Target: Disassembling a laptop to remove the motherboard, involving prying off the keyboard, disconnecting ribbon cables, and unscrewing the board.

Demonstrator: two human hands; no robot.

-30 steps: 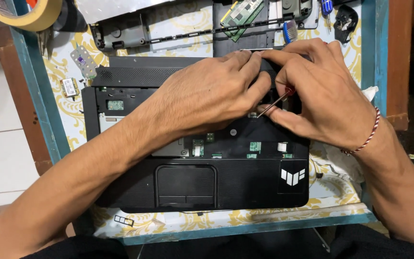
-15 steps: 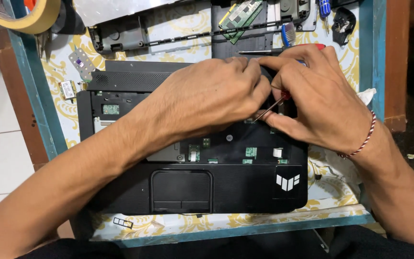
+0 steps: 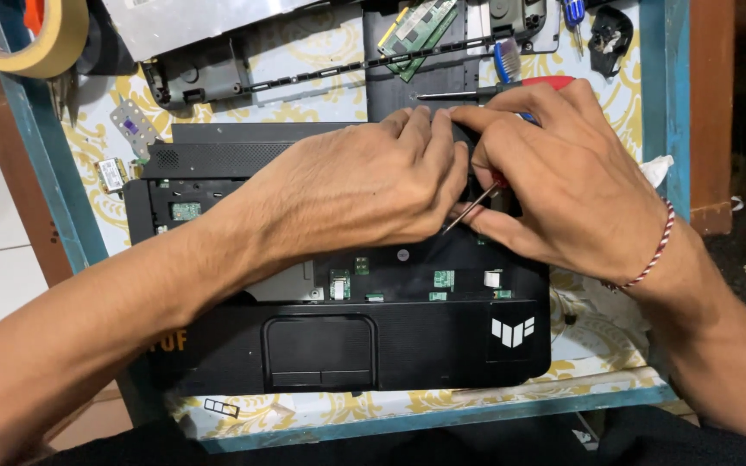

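A black laptop base with its keyboard removed lies on a small table, touchpad toward me. My left hand rests flat across its upper middle, fingers pressing near the far right part. My right hand grips a thin screwdriver with a red handle, its metal shaft angled down-left toward the base just under my left fingers. The screwdriver tip and the spot it touches are hidden by my left hand.
The table has a teal rim and a yellow-patterned cloth. At the back lie a roll of tape, a black hinge bar, green memory modules, a second red-handled screwdriver and small parts. A white tiled floor shows at left.
The view has shifted slightly, so the laptop sits a little higher and more to the left. Both hands stay at the same spot on the base with the screwdriver.
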